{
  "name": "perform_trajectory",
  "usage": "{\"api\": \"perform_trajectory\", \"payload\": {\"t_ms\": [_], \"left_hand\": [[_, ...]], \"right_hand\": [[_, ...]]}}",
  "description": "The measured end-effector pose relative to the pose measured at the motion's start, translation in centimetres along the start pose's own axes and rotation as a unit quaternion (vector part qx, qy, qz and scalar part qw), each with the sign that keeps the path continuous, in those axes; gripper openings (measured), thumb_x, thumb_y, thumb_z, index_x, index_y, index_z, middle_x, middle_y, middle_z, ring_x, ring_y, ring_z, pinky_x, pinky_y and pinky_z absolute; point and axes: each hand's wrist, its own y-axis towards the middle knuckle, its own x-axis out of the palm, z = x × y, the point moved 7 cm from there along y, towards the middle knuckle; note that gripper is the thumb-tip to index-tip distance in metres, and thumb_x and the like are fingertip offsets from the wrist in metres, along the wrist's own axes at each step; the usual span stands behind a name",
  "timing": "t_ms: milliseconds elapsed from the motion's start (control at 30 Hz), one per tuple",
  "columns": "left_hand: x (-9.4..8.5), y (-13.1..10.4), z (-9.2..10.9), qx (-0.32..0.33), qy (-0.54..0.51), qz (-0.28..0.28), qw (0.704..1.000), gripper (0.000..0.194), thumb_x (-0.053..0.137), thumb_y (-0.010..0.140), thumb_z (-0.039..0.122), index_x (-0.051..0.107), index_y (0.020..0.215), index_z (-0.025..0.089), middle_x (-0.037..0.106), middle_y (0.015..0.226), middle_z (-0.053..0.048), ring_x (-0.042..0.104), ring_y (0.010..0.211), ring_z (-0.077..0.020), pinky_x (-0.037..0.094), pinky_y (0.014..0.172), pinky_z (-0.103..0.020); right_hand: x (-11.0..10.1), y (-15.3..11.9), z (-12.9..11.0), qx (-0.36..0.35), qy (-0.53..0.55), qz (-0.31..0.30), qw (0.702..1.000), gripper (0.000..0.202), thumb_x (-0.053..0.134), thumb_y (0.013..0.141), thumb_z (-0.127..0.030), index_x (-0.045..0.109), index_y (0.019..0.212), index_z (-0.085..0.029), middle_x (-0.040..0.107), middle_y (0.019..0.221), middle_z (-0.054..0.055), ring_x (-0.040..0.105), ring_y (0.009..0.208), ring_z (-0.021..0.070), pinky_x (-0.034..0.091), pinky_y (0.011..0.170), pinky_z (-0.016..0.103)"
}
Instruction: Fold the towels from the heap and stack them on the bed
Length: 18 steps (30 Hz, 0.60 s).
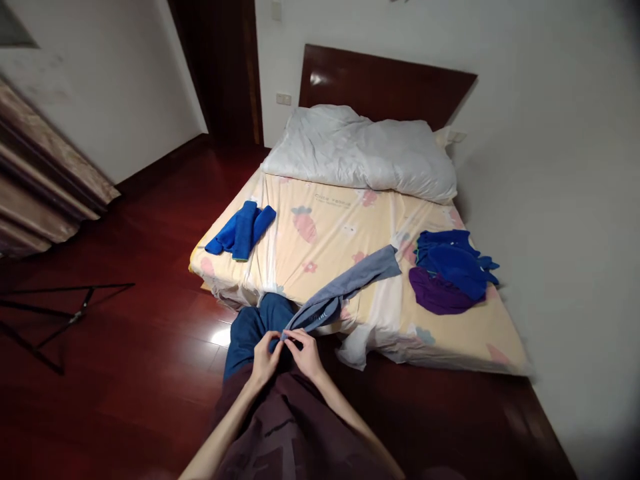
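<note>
- A bed spread with a cream, strawberry-printed sheet (pixel 330 230) stands on a glossy red-brown floor (pixel 150 220), its dark wooden headboard (pixel 380 80) near a pale wall (pixel 550 133).
- A puffy whitish quilt (pixel 360 147) lies folded across the head of the bed; translucent white film (pixel 356 347) hangs at the foot.
- At left in the room, a striped brown-and-beige curtain (pixel 40 180) falls to the floor near a black, thin-legged stand (pixel 75 317); a dark brown door (pixel 215 67) stands beyond.
- A person in a dark maroon top (pixel 280 427) and blue trousers (pixel 245 333) stands at the foot of the bed, left hand (pixel 265 360) and right hand (pixel 306 353) side by side at the waist.
- A long grey-blue cloth garment (pixel 360 275) runs from the fingers over the bed's near edge, its far end resting on the sheet to the right.
- The fingers of both hands are pinched together on the garment's near end.
- The count: two hands, one grey-blue garment, one folded bright-blue cloth bundle (pixel 244 230) at the bed's left.
- Opposite, one crumpled royal-blue garment (pixel 455 260) partly covers one purple cloth piece (pixel 440 293).
</note>
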Motion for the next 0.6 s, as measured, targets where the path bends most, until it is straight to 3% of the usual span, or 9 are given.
{"api": "perform_trajectory", "payload": {"t_ms": [133,267,367,467,600], "left_hand": [[-1.2,0.1,1.1,-0.003,-0.004,-0.042,0.999,0.034,0.049,0.100,0.050,0.065,0.104,0.020,0.075,0.104,-0.010,0.071,0.098,-0.0254,0.058,0.093,-0.039],[-3.1,0.7,1.8,-0.013,-0.036,-0.034,0.999,0.042,0.047,0.100,0.059,0.065,0.102,0.021,0.074,0.101,-0.010,0.072,0.096,-0.0252,0.059,0.089,-0.037],[-5.6,1.4,2.3,-0.007,-0.060,-0.023,0.998,0.044,0.051,0.097,0.062,0.066,0.101,0.021,0.073,0.096,-0.008,0.072,0.088,-0.0242,0.060,0.081,-0.035],[-8.6,2.2,3.1,0.018,-0.060,-0.016,0.998,0.046,0.056,0.095,0.064,0.069,0.096,0.020,0.074,0.092,-0.009,0.072,0.084,-0.0238,0.060,0.074,-0.033],[-14.0,3.5,4.2,0.063,-0.043,0.091,0.993,0.050,0.062,0.091,0.069,0.068,0.087,0.020,0.072,0.082,-0.008,0.070,0.074,-0.0210,0.059,0.067,-0.031]], "right_hand": [[-0.6,1.1,-3.4,-0.087,-0.072,-0.045,0.993,0.036,0.057,0.087,-0.005,0.079,0.110,-0.024,0.074,0.103,0.007,0.067,0.102,0.0222,0.057,0.096,0.039],[0.8,1.5,-6.0,-0.123,-0.210,-0.003,0.970,0.024,0.071,0.081,-0.007,0.076,0.098,-0.023,0.067,0.110,0.008,0.061,0.108,0.0245,0.054,0.098,0.041],[3.0,1.9,-8.2,-0.182,-0.287,-0.053,0.939,0.011,0.082,0.082,-0.021,0.072,0.086,-0.022,0.067,0.113,0.009,0.059,0.115,0.0271,0.051,0.101,0.043],[4.4,2.2,-10.4,-0.243,-0.276,-0.151,0.918,0.019,0.077,0.091,-0.032,0.066,0.079,-0.021,0.068,0.094,0.006,0.063,0.097,0.0217,0.051,0.092,0.035],[3.3,2.7,-12.6,-0.217,-0.207,-0.161,0.940,0.031,0.068,0.098,-0.038,0.062,0.073,-0.021,0.061,0.071,-0.001,0.057,0.068,0.0146,0.045,0.068,0.026]]}}
